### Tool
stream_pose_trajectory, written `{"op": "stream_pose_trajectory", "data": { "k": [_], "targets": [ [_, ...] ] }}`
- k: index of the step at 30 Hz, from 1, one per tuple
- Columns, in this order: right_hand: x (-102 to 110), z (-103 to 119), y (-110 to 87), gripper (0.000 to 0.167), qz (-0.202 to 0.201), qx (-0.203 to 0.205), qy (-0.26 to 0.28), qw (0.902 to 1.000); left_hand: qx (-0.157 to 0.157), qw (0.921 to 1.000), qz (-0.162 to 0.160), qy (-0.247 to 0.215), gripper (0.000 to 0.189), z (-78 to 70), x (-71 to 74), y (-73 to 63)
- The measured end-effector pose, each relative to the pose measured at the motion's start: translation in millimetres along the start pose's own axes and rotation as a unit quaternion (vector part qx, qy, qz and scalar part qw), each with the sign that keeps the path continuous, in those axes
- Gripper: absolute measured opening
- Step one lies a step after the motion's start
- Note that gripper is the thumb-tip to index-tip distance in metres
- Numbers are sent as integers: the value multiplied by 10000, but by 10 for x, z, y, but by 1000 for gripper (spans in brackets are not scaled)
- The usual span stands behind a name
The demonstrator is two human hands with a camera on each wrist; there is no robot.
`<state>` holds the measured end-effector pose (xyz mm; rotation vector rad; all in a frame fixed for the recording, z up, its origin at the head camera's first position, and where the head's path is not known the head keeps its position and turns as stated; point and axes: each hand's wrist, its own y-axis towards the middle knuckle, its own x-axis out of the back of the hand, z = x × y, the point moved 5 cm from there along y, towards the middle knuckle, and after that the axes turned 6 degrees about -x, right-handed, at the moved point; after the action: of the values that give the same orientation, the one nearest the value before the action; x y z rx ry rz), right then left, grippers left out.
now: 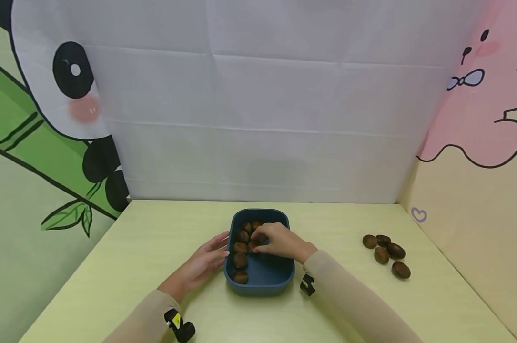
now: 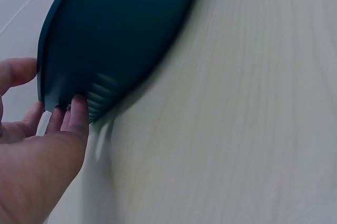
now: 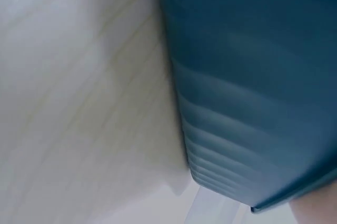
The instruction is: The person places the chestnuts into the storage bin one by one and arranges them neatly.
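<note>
In my head view, the right hand (image 1: pixel 278 242) pinches a round brown chestnut (image 1: pixel 262 237) inside the rounded rectangular dark-blue box (image 1: pixel 260 289), toward its far end. The left hand (image 1: pixel 200 264), fingers extended, touches its left wall. Five loose chestnuts (image 1: pixel 396 251) lie right on the pale-yellow counter (image 1: pixel 335 228).

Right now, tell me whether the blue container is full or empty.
Neither: it is partly filled. Chestnuts line the left side of the blue container, while bare floor shows at its near right.
</note>
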<state>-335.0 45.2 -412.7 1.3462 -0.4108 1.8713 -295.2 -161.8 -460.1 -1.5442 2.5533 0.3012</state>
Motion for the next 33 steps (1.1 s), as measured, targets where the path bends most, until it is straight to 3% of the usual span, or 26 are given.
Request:
{"op": "stream_pose_trajectory", "data": {
  "k": [8,16,24,33],
  "targets": [
    [192,-42,-185,33,38,-5,272,9996,15,10000,12,24,70,10,-3,2],
    [554,-211,-587,31,-232,-120,187,9995,30,10000,-20,42,70,37,14,3],
    [833,-578,-1086,29,-469,-628,-88,9969,55,10000,-54,41,71,32,24,7],
    [1136,-1069,-1839,24,-805,-1537,-162,9847,73,10000,-35,0,72,25,22,7]
  ]
}}
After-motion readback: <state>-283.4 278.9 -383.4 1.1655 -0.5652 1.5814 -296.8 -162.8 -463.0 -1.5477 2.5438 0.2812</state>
